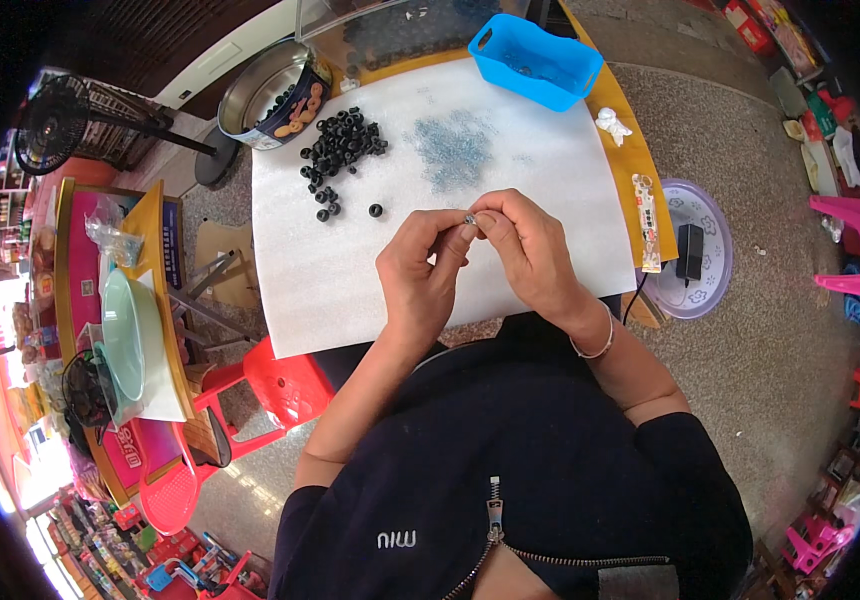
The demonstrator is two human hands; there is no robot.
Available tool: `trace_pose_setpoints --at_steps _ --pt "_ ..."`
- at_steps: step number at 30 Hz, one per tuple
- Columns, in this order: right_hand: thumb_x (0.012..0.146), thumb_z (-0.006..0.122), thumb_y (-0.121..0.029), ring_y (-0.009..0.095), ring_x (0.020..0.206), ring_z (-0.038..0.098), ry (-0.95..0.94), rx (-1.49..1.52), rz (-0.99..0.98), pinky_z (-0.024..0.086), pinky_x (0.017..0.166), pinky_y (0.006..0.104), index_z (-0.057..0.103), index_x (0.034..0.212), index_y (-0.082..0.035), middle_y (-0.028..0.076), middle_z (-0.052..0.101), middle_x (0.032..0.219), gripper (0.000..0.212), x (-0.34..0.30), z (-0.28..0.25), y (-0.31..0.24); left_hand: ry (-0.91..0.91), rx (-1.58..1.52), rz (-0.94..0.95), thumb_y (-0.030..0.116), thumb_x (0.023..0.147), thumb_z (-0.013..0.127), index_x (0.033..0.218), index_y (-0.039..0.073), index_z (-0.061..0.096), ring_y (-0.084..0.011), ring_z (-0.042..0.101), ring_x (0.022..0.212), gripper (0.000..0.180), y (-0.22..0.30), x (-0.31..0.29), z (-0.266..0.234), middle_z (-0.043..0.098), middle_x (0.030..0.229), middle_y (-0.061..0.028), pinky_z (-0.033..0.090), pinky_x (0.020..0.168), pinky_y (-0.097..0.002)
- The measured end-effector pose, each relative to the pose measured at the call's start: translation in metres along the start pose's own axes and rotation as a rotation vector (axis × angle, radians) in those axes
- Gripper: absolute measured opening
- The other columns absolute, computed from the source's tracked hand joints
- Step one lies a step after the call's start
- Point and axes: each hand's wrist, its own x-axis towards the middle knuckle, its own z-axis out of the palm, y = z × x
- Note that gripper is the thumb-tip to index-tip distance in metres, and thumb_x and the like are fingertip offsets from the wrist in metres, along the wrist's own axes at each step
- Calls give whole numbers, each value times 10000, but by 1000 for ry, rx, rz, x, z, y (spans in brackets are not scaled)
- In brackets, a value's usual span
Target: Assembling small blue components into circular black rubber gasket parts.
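Note:
My left hand [420, 270] and my right hand [532, 255] meet over the near part of the white sheet [320, 285]. Between their fingertips and thumbs they pinch one small greyish piece [469, 220], too small to name; the fingers cover part of it. Beyond the hands lies a scatter of tiny bluish clear pieces [453, 150]. To its left is a pile of round black bead-like parts [342, 145]. One such black part [375, 210] sits apart from the pile, nearer my left hand.
A round metal tin [295, 125] with black parts inside stands at the back left. At the back right sits a blue plastic basket [535, 70], near a crumpled white tissue [613, 125]. A power strip [646, 222] lies along the right edge. Left of the table is a red stool [285, 385].

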Motion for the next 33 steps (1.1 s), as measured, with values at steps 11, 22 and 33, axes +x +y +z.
trace_pose_setpoints --at_steps 11,22,33 --pt "935 541 -140 78 755 534 -35 308 154 459 667 248 549 956 12 53 589 796 154 -1 -1 -1 -25 -203 -150 45 878 621 960 -44 621 -103 581 668 121 4 3 -2 627 793 -63 517 605 -235" --pt "908 551 -100 155 737 579 33 28 -12 465 659 266 535 956 8 98 587 788 119 -3 4 -4 -10 -71 -85 12 879 603 963 -56 608 -102 597 703 108 4 0 -3 623 815 -68 538 636 -249" --pt "878 567 -32 83 817 558 5 370 163 464 722 242 559 967 11 42 607 863 100 -2 1 -2 -15 -403 -169 -11 848 620 986 -38 607 -118 591 734 141 2 2 -3 621 895 -78 517 661 -249"
